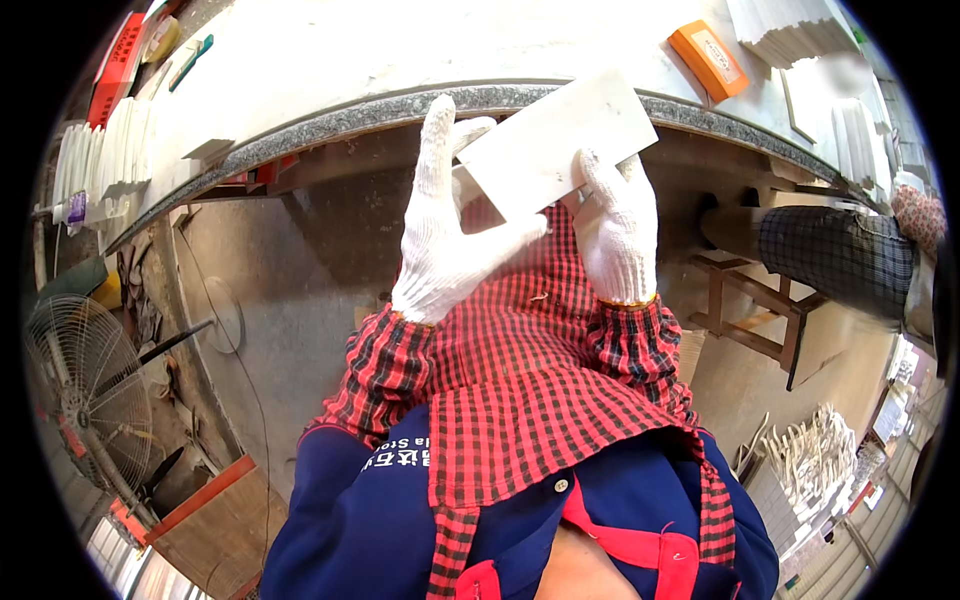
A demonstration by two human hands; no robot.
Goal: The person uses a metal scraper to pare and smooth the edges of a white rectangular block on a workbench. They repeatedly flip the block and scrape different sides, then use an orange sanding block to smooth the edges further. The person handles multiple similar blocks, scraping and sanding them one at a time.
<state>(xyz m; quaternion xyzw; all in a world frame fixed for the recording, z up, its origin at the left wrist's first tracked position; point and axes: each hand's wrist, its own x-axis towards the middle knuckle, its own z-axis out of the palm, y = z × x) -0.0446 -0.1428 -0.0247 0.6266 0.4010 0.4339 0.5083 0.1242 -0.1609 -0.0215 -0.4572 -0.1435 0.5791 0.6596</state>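
Note:
A white rectangular tile (555, 140) is held up at a slant over the near edge of the table, with a few faint marks on its face. My right hand (618, 230), in a white knitted glove, grips its lower right side, the thumb lying on top and the fingers partly hidden behind. Beside the tile's left corner, my gloved left hand (440, 220) has its thumb and fingers spread apart. Some of its fingers pass behind the tile's left edge, so any contact there is hard to make out.
A white table (380, 45) with a grey stone edge spans the front. On it are an orange box (708, 62), tile stacks (855, 130) and upright white tiles (125, 140). A fan (85, 385) stands left; a wooden stool (750, 310) and a seated person's leg (835, 255) are right.

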